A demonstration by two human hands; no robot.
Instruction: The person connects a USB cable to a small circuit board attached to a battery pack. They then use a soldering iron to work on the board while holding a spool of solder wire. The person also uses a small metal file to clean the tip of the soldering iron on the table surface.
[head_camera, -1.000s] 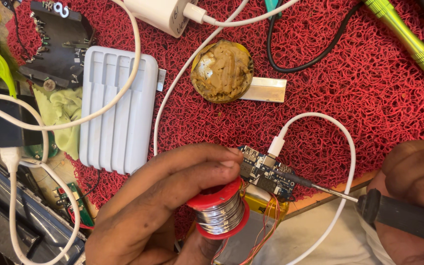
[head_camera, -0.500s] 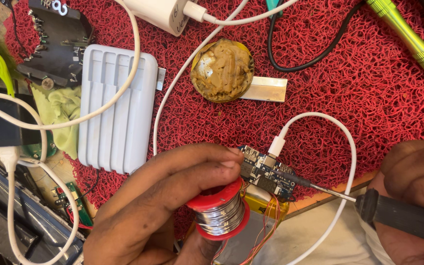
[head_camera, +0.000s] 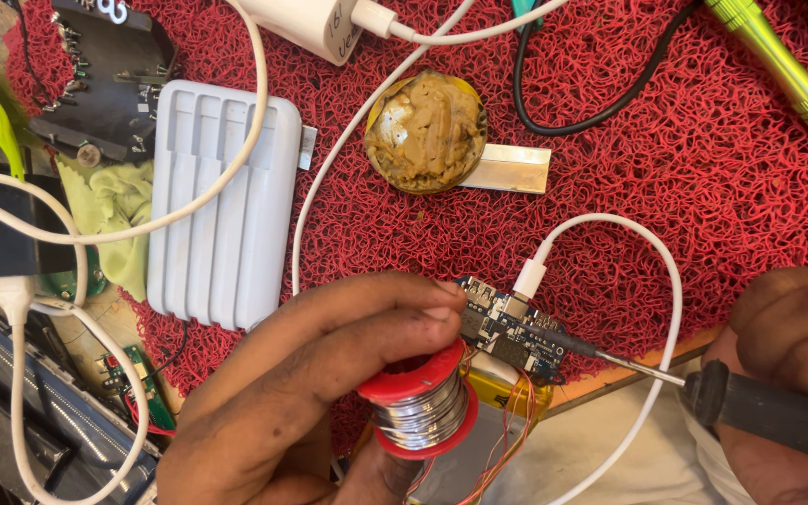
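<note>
The left hand sits at the bottom centre, its fingers curled and pressed around a solder spool with red flanges. The fingertips extend past the spool and press on the near end of the board. The right hand enters from the lower right edge, fingers wrapped tight on the black handle of the iron. The iron tip rests on the board's right-hand portion.

The board is small, blue and populated. It lies at the near edge of the red mat, partly over a yellow-wrapped cell joined to it by thin wires. A white cable is plugged into the board's far edge.

Handling, by judgement:
- Board: light, stiff and fragile. Hold it by the bare edges and avoid the components and joints.
- Wires: thin and easily torn. Do not pull.
- Spool: compact, probably heavy for its size. Grip it at the flanges.
- Iron: grip the handle only.

Farther out, a ribbed white case lies at left. A round tin of brown flux sits at centre. A white charger and a green tool lie along the far edge.
</note>
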